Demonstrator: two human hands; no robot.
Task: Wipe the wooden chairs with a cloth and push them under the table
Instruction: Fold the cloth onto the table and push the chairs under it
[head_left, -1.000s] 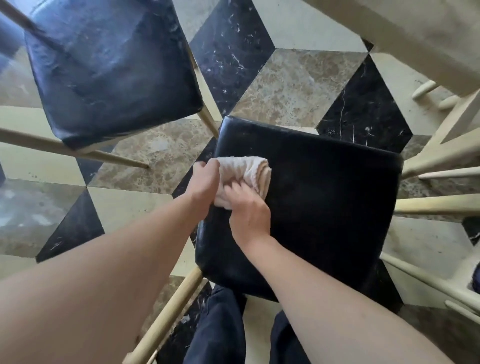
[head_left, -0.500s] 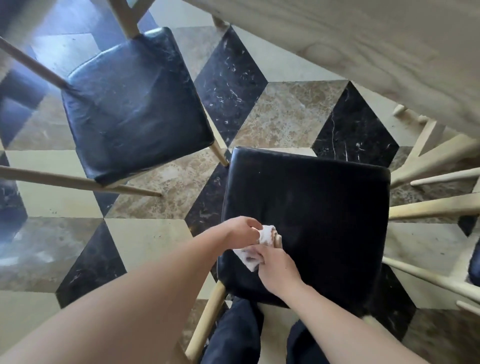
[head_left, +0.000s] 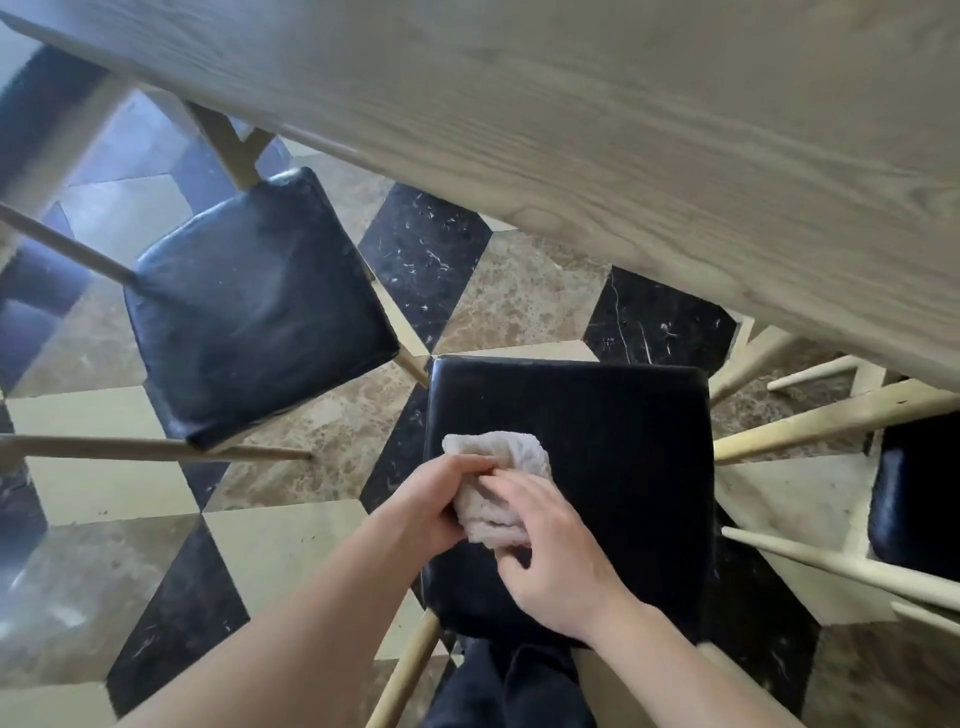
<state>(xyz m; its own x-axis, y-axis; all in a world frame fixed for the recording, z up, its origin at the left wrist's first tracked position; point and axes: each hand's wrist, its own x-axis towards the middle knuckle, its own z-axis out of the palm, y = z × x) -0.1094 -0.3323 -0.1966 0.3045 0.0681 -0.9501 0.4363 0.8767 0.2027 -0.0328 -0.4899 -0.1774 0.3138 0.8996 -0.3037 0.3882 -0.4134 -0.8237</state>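
A wooden chair with a black leather seat (head_left: 623, 467) stands right below me, its pale legs splaying out underneath. A crumpled white cloth (head_left: 493, 483) lies bunched on the seat's left half. My left hand (head_left: 431, 509) grips the cloth from the left, and my right hand (head_left: 550, 561) holds it from the right and below. Both hands press it to the seat. The pale wooden table (head_left: 623, 156) fills the top of the view, its edge just beyond the seat's far side.
A second chair with a black seat (head_left: 249, 312) stands to the left, part-way under the table edge. A third chair (head_left: 914, 493) shows at the right edge, its pale legs jutting toward my chair. The floor (head_left: 311, 540) is marble in diamond tiles. My dark trousers (head_left: 509, 686) are below.
My hands and the cloth slid back toward the near left corner of the seat, then forward again onto its left half. The view tilted up, so more of the table shows.
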